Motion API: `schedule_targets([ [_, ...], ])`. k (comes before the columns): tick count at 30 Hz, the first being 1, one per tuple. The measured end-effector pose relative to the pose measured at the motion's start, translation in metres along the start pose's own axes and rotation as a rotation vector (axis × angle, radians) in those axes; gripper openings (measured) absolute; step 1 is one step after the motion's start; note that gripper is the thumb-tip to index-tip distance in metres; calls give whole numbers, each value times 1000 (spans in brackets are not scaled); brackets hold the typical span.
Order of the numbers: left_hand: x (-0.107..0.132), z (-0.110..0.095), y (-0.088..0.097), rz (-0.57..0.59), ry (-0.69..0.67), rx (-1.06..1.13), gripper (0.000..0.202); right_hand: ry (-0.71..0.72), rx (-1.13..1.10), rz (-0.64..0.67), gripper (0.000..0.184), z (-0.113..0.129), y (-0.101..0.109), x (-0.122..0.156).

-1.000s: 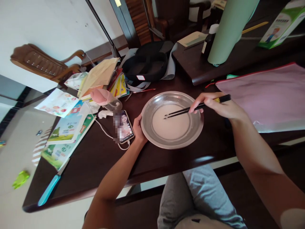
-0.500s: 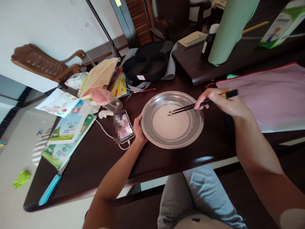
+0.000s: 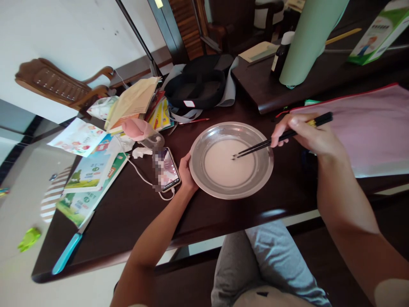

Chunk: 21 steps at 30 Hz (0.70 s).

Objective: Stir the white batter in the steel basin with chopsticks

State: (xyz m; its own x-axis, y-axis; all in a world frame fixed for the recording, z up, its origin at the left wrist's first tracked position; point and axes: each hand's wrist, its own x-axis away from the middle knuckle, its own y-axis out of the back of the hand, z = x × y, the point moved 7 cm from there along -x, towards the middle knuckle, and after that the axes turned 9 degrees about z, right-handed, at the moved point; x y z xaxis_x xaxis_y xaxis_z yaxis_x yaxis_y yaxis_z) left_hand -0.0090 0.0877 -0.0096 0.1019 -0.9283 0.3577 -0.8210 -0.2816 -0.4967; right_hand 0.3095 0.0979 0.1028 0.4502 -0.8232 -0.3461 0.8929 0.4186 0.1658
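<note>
A round steel bowl (image 3: 198, 179) with a wide rim stands on the dark wooden table. Pale, milky liquid (image 3: 228, 170) covers its bottom. My left hand (image 3: 188, 174) grips the bowl's left rim, thumb on the edge; the other fingers are partly hidden beneath it. In my right hand (image 3: 302, 130), closed at the bowl's right side, is a pair of black chopsticks (image 3: 258, 146) with gold bands. Their tips dip into the liquid near the middle of the bowl.
Left of the bowl lies a phone (image 3: 169, 170) on a charging cable. A blue-handled knife (image 3: 67, 252) and several books (image 3: 87, 172) lie farther left. Behind are a black bag (image 3: 198, 85) and a pink-topped bottle (image 3: 140, 131). A pink mesh pouch (image 3: 370, 128) lies at right.
My right hand has shifted right and slightly down with the chopsticks, and their tips have moved a little right within the liquid. My left hand and the bowl stay in place.
</note>
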Motion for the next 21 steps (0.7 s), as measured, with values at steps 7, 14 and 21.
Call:
schedule_targets([
  [7,1,1,-1,1,11,9,22,-72,42,226,49,-5,-26,-2],
  [14,-1,1,0,12,-11,13,20,-5,-40,-27,44,0,3,1],
  [21,-1,0,-2,8,-19,12,19,-67,33,235,48,-4,-26,-3],
])
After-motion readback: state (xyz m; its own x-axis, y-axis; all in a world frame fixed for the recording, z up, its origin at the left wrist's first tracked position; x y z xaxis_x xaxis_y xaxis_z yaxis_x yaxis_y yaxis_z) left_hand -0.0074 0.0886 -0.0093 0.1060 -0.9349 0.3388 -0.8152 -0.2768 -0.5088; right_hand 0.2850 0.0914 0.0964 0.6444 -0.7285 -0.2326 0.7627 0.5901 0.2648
